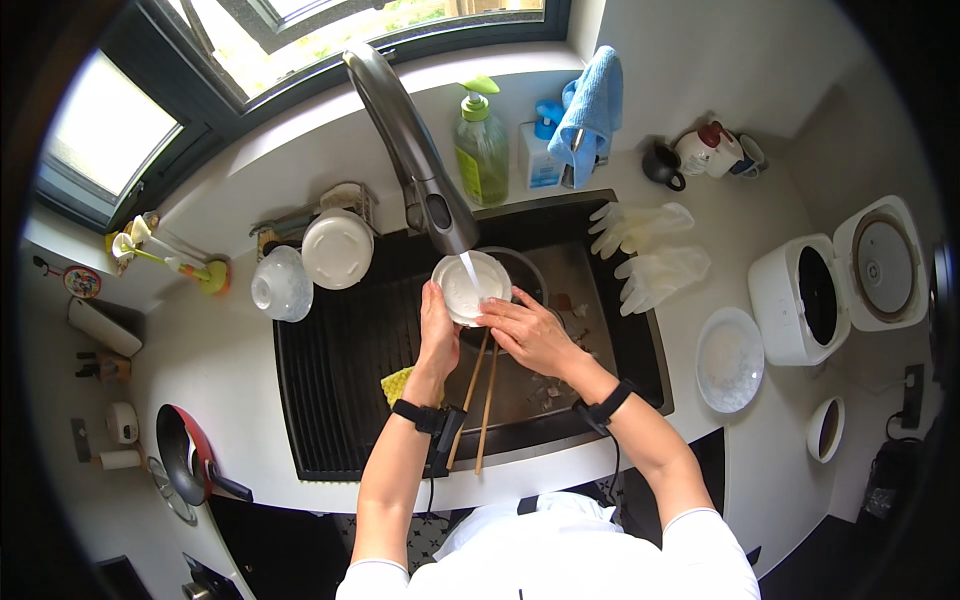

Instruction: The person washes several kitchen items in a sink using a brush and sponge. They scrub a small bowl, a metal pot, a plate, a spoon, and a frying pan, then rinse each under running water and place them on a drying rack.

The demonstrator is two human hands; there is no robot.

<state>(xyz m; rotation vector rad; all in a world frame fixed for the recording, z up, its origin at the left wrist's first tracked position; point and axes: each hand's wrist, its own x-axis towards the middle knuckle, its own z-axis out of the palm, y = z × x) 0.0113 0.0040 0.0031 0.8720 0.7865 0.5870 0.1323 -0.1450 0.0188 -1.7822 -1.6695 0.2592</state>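
White bowl [460, 283] is over the sink [330, 410], beneath the running stream from the faucet [400, 150]. The left hand [438, 328] is closed on the bowl's left side; the right hand [530, 327] lays its fingers on the lower right rim, though whether they also grip cannot be told. Below the hands, two wooden chopsticks [486, 415] cross the sink's front edge; a yellow sponge [395, 386] shows beside the left wrist. White gloves [668, 278] lie at the sink's right edge, and farther right on the desk [690, 410] are a white plate [729, 360] and an open rice cooker [780, 305].
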